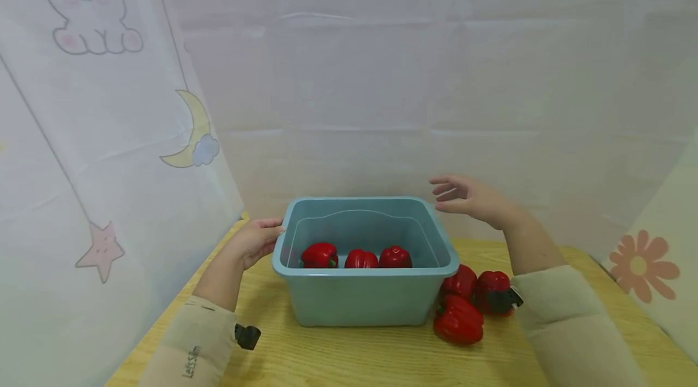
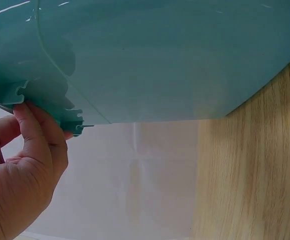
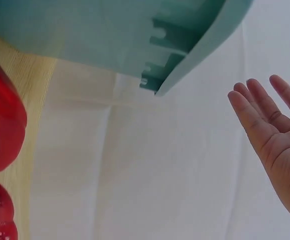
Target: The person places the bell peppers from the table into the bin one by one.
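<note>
A blue-green plastic tub stands upright with three red bell peppers on its floor. At its left side my left hand grips the rim; in the left wrist view its fingers curl up beneath the rim's ribbed underside. Above the tub's back right corner, my right hand hovers with fingers spread and nothing in them. Three more red bell peppers lie on the table against and beside the tub's right side. Two of these peppers show at the edge of the right wrist view.
The wooden table carries the tub and the loose peppers. A pale printed cloth hangs close behind the table's back edge and along the left side. Small black wrist cameras sit on both sleeves.
</note>
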The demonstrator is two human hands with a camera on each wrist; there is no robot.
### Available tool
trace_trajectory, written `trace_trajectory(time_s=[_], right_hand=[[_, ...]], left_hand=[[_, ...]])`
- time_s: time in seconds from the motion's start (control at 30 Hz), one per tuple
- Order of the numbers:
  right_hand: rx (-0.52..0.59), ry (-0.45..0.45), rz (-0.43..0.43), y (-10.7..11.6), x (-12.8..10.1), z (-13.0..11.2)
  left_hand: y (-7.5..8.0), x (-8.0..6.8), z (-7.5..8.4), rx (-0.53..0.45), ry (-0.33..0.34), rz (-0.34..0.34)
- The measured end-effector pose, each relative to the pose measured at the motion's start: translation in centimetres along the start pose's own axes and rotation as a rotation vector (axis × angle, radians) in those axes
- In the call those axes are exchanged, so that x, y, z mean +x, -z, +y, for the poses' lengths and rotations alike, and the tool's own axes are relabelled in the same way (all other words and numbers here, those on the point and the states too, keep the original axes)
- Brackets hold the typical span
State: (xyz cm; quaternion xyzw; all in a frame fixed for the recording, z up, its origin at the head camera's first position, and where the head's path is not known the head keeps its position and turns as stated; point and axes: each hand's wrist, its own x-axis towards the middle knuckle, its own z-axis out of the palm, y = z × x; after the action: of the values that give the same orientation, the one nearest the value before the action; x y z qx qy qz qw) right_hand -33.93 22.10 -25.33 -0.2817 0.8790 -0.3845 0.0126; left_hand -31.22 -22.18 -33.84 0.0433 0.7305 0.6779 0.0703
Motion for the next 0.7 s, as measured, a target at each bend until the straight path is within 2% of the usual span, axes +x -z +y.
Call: trace_trajectory(time_s=[0.33, 0.7], right_hand=[[-0.016, -0.023, 0.024, 1.3, -2.3, 2.4], [-0.052, -0.103, 0.039, 2.7, -5.8, 5.3]], left_hand=[[0.1, 0.0, 0.0, 0.016, 0.012, 0.025], [0.2, -0.4, 0.1, 0.02, 0.005, 0.025]])
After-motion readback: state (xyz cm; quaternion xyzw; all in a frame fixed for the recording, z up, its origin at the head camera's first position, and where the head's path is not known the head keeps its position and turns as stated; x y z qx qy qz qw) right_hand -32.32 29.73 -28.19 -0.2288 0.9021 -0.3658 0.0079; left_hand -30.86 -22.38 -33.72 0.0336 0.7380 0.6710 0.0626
